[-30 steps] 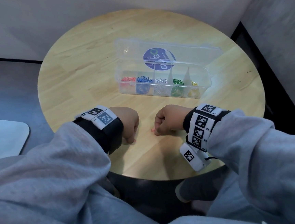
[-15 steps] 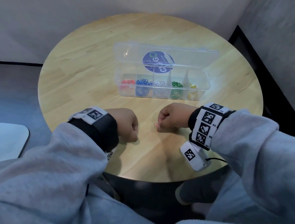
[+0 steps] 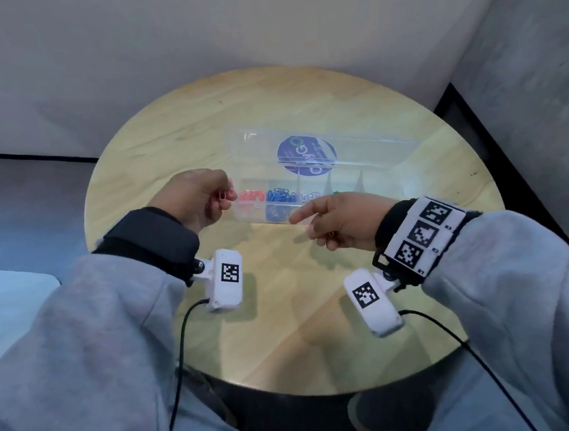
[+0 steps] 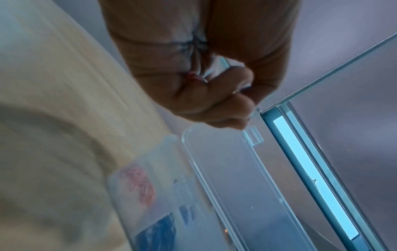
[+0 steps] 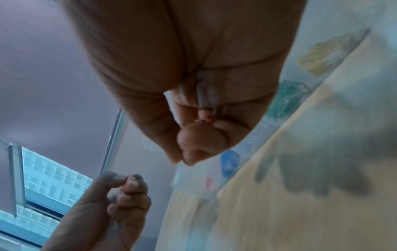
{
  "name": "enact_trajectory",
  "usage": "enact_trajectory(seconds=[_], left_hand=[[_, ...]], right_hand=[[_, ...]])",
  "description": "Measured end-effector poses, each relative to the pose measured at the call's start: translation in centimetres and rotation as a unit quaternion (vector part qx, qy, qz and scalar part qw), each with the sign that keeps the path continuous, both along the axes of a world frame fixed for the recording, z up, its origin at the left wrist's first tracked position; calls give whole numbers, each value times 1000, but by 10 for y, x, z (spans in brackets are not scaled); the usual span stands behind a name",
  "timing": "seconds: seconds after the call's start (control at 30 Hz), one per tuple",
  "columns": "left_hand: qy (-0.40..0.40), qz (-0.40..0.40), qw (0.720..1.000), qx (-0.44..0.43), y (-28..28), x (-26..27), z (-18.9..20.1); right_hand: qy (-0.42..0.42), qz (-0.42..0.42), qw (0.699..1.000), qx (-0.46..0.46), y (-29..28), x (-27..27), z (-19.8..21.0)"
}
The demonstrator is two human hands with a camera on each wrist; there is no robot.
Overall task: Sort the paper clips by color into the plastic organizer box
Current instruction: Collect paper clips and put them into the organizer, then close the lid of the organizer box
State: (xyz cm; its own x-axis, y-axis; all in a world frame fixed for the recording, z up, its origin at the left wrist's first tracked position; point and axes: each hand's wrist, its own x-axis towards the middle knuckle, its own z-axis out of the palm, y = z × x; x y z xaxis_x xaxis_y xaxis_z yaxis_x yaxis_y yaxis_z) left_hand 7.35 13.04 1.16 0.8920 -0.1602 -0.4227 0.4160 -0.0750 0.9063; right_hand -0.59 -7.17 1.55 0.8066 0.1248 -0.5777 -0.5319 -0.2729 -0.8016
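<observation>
A clear plastic organizer box stands open on the round table, its lid leaning back. Its compartments hold red clips, blue clips, silver clips, and green ones mostly hidden by my right hand. My left hand hovers at the box's left end and pinches a red paper clip, also seen among the curled fingers. My right hand is raised before the box's front wall, thumb and forefinger together, with a red clip tucked in its curled fingers.
The wooden table sits in a corner between a pale wall and a grey one. A white surface lies low at the left. Cables run from the wrist cameras over the near table edge.
Both fists have lifted off the table near its front edge and moved forward to the box. The left hand now shows a red clip in its pinch.
</observation>
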Motion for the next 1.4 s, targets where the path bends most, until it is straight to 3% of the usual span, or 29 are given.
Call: enact_trajectory(seconds=[0.3,0.43,0.53,0.67,0.9,1.07,1.3,1.4], left_hand=[[11,1,999,44,-26,22,5],[38,33,999,-20,-34,26,2],[40,54,997,-22,-34,30,-2],[56,24,998,-28,-33,28,1],[18,39,998,-51,-19,30,9],[-84,55,994,50,-8,35,12],[-230,42,963,134,-9,25,28],[-274,7,943,188,-12,16,34]], right_hand=[[0,-146,983,108,1,35,25],[10,-177,974,142,12,48,24],[14,-203,963,180,21,55,23],[1,-214,953,216,31,61,21],[-29,-132,985,110,48,71,9],[-86,-52,993,-64,40,68,11],[-214,48,957,-190,10,40,52],[-312,37,904,-290,-12,30,69]])
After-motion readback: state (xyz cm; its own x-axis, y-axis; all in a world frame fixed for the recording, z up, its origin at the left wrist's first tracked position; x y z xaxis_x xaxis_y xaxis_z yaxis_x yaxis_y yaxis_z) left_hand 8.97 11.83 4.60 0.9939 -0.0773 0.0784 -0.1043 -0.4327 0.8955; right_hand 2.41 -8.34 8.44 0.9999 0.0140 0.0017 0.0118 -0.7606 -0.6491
